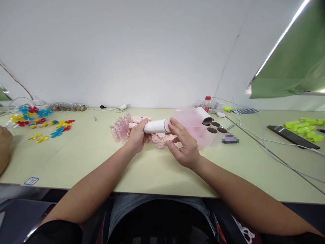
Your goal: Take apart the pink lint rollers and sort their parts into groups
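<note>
A white tube [155, 126] lies sideways between my hands, above the table. My left hand [138, 136] is wrapped round its left end. At the right end sits a round pink cap [167, 125], touched by the fingertips of my right hand [185, 144], whose fingers are apart. Below the tube are several pink discs [159, 145], partly hidden by my hands. Clear pink bottles [122, 128] stand in a group left of my left hand, and pink tubes [142, 119] lie behind it.
Translucent pink sheeting [189, 122] and several white tubes [204, 115] are to the right, with a red-capped bottle [206, 103] behind. Colourful plastic flowers [33, 115] lie left, near another person's hand [5, 144]. A phone [291, 136], cables and yellow-green pieces [303, 127] are far right.
</note>
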A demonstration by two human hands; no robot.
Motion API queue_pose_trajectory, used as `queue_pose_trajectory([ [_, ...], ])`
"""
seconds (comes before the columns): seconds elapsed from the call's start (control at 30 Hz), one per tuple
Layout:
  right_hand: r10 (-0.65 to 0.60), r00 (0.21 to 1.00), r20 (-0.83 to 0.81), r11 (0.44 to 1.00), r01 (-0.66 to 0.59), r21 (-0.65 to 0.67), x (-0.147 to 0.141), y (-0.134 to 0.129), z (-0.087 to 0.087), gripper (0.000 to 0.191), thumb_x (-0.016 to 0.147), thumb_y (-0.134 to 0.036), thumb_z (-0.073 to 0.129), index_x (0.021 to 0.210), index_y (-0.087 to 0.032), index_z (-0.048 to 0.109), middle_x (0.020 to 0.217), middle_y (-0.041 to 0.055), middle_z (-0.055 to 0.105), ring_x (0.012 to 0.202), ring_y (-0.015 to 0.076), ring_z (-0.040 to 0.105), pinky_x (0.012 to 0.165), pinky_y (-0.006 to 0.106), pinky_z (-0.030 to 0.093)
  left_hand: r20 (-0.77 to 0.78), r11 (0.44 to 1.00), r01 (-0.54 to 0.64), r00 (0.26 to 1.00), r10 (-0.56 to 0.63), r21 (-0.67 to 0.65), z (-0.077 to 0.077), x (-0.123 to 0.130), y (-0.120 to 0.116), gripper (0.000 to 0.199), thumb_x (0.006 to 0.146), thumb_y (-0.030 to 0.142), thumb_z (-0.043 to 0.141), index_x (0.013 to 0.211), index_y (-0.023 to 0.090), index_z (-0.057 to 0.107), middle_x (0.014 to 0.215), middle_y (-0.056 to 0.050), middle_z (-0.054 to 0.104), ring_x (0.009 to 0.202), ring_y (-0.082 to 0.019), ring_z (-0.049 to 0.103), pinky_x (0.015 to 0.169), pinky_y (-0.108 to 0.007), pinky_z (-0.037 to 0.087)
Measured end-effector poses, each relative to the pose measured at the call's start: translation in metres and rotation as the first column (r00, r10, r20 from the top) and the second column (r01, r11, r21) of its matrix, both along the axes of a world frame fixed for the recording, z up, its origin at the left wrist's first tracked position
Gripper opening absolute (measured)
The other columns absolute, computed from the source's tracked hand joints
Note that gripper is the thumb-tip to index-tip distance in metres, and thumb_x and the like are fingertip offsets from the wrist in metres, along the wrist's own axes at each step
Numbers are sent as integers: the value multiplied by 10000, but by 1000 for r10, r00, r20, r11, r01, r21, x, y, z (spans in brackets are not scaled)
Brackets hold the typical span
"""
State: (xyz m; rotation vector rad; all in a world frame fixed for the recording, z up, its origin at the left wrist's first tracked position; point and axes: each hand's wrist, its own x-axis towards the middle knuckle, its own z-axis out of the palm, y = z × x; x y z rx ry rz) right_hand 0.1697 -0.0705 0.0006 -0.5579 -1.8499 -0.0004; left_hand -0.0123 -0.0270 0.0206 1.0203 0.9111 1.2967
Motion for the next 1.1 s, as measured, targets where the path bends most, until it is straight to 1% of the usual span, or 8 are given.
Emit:
queue_pose_trajectory([
  [0.1,-21,997,74,1000,20,8,-1,0,-2,689,906,-213,581,1535,-299,312,1567,116,368,1307,319,531,639,350,653,35,1000,14,999,-14,-1,2,0,0,355,849,470,535,898,123,595,501,-19,608,307,-103,462,301,-204,268],
  [0.3,-14,995,101,1000,13,12,-3,0,-3,789,900,-175,572,1575,-301,183,1620,110,246,1381,327,446,663,339,650,25,999,44,999,-44,15,0,0,-1,365,860,473,525,896,117,596,517,-24,613,312,-105,465,296,-205,282],
  [0.57,-15,997,81,1000,13,23,-1,1,-2,792,896,-189,572,1572,-317,180,1628,124,217,1272,315,550,579,305,620,35,999,34,999,-35,23,1,-1,0,333,890,446,484,875,128,583,495,-15,595,311,-100,449,307,-200,282],
  [0.67,-57,998,41,998,56,19,-1,-1,-1,858,890,-199,569,1578,-353,79,1652,109,111,1242,312,569,571,330,619,36,1000,13,999,-13,2,1,-1,-1,317,890,438,481,853,138,575,505,-17,600,317,-98,456,311,-199,286],
  [0.77,-68,993,98,997,70,-18,-2,-1,-3,974,865,-201,591,1578,-330,-61,1661,96,35,1412,354,381,775,442,627,54,1000,11,999,-11,-7,-1,-1,2,313,895,441,474,826,148,561,508,-17,601,308,-97,445,312,-203,285],
  [0.9,3,945,326,988,47,-147,-4,2,-6,959,865,-187,583,1586,-264,-44,1657,115,71,1506,324,176,1077,543,456,19,999,-15,1000,15,-29,-4,-5,8,317,894,445,478,821,148,565,483,-6,579,299,-98,446,303,-200,276],
  [0.97,-20,951,309,984,73,-162,-4,5,-7,948,871,-186,578,1585,-264,-40,1652,128,91,1505,315,184,1101,547,426,-27,997,38,999,-40,-60,-5,-6,9,325,891,460,492,839,149,568,525,-21,610,311,-100,469,298,-194,266],
  [1.1,-121,975,187,989,136,-66,-2,9,-6,1048,828,-258,675,1574,-300,-59,1639,148,38,1500,366,142,1068,590,428,-106,929,347,927,-361,-126,-9,-4,0,438,875,577,507,779,153,560,584,-58,640,344,-116,520,301,-193,232],
])
